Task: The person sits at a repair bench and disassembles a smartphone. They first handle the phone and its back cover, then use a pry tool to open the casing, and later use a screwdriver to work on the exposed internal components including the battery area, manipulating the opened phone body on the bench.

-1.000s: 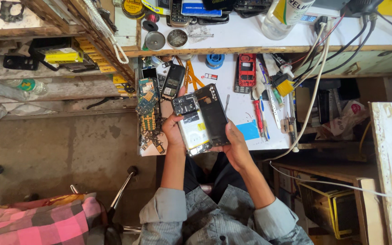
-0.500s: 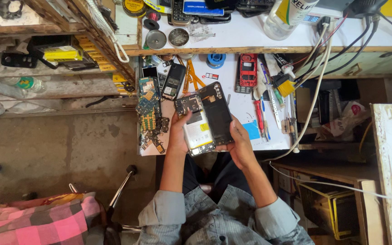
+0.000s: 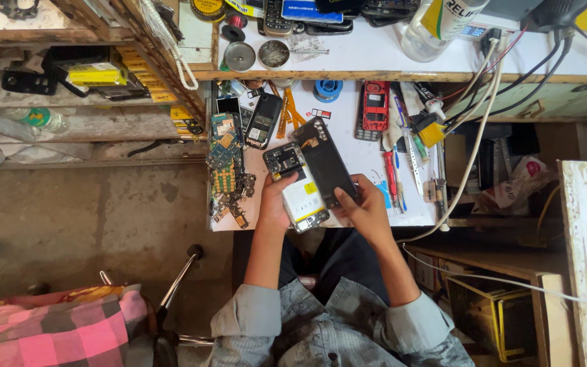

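An opened smartphone [image 3: 300, 190] with a white battery and bare circuit board lies in my left hand [image 3: 276, 200], which grips its left edge over the white worktop [image 3: 361, 153]. My right hand [image 3: 368, 207] holds the phone's black back cover [image 3: 327, 166], lifted and tilted off the right side of the body. Both hands are at the near edge of the worktop.
Loose circuit boards [image 3: 225, 170] pile up at the worktop's left edge, beside a black keypad phone [image 3: 263, 121]. A red keypad phone [image 3: 375, 105], a red screwdriver [image 3: 392, 178] and brushes lie to the right. White cables [image 3: 470, 136] hang from the upper shelf. A stool with pink checked cloth [image 3: 69, 326] stands lower left.
The black back cover has swung further away from the phone body, and both hands have shifted slightly with it.
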Available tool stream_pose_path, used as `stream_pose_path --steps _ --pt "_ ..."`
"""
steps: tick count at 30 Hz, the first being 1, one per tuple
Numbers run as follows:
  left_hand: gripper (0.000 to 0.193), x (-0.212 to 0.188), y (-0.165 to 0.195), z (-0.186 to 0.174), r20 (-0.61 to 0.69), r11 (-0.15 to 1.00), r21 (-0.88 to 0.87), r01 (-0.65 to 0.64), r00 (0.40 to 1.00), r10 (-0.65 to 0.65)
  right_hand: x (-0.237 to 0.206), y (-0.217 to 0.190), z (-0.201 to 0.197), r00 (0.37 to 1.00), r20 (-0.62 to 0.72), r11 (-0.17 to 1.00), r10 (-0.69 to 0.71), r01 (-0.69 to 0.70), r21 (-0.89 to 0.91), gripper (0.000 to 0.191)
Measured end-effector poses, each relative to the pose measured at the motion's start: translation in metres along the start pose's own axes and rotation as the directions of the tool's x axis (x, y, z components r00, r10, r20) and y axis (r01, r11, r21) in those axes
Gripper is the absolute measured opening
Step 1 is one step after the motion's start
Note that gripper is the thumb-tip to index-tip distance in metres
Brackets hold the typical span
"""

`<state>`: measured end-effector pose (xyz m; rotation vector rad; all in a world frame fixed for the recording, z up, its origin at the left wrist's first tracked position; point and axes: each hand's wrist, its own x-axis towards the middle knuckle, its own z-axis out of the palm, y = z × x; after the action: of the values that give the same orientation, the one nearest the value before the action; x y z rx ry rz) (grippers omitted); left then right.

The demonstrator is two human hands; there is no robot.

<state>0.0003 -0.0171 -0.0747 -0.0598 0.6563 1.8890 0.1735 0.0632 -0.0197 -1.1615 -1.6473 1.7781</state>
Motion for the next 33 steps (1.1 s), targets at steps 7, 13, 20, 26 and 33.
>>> stream_pose_path --steps 7,13,20,26,33 --pt "0.032 0.007 -0.010 -0.002 -0.038 0.985 -0.162 0.067 0.997 -0.074 -0.008 -0.006 0.008 0.976 -0.055 0.958 -0.213 0.197 -0.207 0.029" --pt "0.039 0.002 -0.014 0.005 0.025 0.981 -0.194 0.024 0.999 -0.020 -0.019 -0.017 0.014 0.901 -0.088 0.804 -0.426 0.332 -0.493 0.023" --pt "0.058 -0.006 -0.004 0.017 0.281 0.948 -0.311 0.072 0.960 0.019 -0.023 -0.018 0.014 0.873 0.043 0.741 -0.487 0.439 -0.508 0.042" --pt "0.044 0.001 -0.015 0.003 0.092 0.986 -0.161 -0.047 0.994 0.063 -0.019 -0.024 -0.002 0.932 -0.006 0.761 -0.362 0.292 -0.580 0.042" --pt "0.037 0.004 -0.018 -0.001 0.045 0.983 -0.174 -0.058 0.997 0.067 -0.013 -0.018 0.007 0.909 -0.100 0.811 -0.405 0.307 -0.499 0.040"
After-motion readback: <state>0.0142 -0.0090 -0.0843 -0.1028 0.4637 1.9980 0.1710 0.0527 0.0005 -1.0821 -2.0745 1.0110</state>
